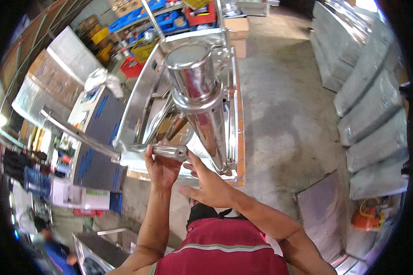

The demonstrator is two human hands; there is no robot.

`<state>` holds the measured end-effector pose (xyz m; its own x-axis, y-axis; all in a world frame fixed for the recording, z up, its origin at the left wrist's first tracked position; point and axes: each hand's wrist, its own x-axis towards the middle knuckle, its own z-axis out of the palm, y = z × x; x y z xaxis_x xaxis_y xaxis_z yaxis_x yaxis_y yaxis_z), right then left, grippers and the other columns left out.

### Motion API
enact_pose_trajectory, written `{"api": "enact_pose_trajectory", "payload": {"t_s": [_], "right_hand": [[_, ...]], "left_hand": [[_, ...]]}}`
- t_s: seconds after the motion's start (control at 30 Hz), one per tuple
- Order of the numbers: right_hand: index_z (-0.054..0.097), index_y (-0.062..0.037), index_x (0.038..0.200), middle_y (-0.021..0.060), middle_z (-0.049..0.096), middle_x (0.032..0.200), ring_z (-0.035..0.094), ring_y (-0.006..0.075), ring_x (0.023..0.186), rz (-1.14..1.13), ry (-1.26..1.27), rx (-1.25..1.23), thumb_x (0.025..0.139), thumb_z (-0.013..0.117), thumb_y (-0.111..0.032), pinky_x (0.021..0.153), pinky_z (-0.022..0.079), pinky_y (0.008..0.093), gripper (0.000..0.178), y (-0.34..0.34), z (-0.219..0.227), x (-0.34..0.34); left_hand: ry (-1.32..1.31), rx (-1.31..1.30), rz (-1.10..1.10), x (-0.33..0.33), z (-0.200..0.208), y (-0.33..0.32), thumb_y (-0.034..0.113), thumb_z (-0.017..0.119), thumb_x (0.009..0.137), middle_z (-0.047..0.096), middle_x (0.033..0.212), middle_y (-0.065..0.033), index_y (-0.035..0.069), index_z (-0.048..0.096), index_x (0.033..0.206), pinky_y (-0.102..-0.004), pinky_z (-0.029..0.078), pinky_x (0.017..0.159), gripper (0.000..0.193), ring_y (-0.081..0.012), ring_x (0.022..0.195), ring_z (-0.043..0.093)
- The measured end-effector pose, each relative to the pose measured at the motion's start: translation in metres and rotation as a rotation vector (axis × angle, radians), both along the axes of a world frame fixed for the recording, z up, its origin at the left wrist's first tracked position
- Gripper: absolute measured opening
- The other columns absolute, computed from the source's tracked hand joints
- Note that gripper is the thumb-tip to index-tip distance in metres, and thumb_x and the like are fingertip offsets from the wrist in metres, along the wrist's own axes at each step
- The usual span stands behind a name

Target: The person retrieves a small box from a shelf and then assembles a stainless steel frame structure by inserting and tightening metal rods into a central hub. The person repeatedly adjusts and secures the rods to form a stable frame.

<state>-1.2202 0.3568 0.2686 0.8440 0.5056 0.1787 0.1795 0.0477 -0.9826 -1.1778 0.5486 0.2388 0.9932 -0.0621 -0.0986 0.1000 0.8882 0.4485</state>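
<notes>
On the concrete floor (280,119), which is the largest surface in view, a metal frame (135,103) stands directly ahead of the person, apparently so that both hands can reach its near end. Grey wrapped packages (369,133) line the right side, probably set there to leave a walkway beside the frame. A polished cylinder (202,110) with a closed top and a raised collar rises within the frame; how it is fixed at its base cannot be made out. A long metal bar (82,136) projects from the frame's near left corner. A shorter metal tube (163,150) lies crosswise over that near end, just beside the lower part of the cylinder. The left hand (163,169) supports the tube from the near side, its grip closed on it, likely to steady it. The right hand (211,183) has a loose, unclosed grip, with its fingertips beside the tube's right end; contact cannot be confirmed. The smallest feature, a hole (181,152), faces the right hand, presumably leaving that end accessible.
</notes>
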Motion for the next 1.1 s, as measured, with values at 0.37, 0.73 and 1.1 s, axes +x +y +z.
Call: {"api": "enact_pose_trajectory", "payload": {"t_s": [0.37, 0.73, 1.1], "right_hand": [[0.063, -0.0002, 0.111, 0.0087, 0.069, 0.102, 0.065, 0.0159, 0.096, 0.247, 0.605, -0.039, 0.096, 0.065, -0.022, 0.088, 0.052, 0.0301, 0.026, -0.18, -0.079, 0.05], [0.067, -0.0017, 0.096, 0.0118, 0.07, 0.087, 0.067, 0.0234, 0.081, -0.202, -0.168, -0.253, 0.09, 0.066, -0.019, 0.076, 0.052, 0.035, 0.019, -0.133, -0.074, 0.325], [0.076, -0.0159, 0.08, 0.0109, 0.074, 0.088, 0.071, 0.0324, 0.087, 0.642, -0.871, -1.188, 0.069, 0.067, -0.009, 0.073, 0.056, 0.0441, 0.016, 0.021, -0.22, 0.491]], "left_hand": [[0.024, 0.289, 0.19, -0.001, -0.062, 0.028, 0.048, 0.058, 0.095, 0.061, 0.122, -0.0087, 0.008, 0.054, 0.128, -0.0419, 0.048, 0.097, 0.052, -0.0247, 0.111, 0.057], [0.295, 0.325, 0.018, 0.023, -0.009, -0.016, 0.021, 0.063, 0.085, 0.05, 0.072, -0.0041, 0.009, 0.043, 0.143, -0.0276, 0.049, 0.046, 0.063, -0.0161, 0.059, 0.055], [0.639, 0.754, 0.521, -0.013, 0.013, -0.126, 0.021, 0.064, 0.088, 0.045, 0.062, -0.0009, -0.003, 0.041, 0.139, -0.0235, 0.034, 0.04, 0.061, -0.0089, 0.046, 0.043]]}}
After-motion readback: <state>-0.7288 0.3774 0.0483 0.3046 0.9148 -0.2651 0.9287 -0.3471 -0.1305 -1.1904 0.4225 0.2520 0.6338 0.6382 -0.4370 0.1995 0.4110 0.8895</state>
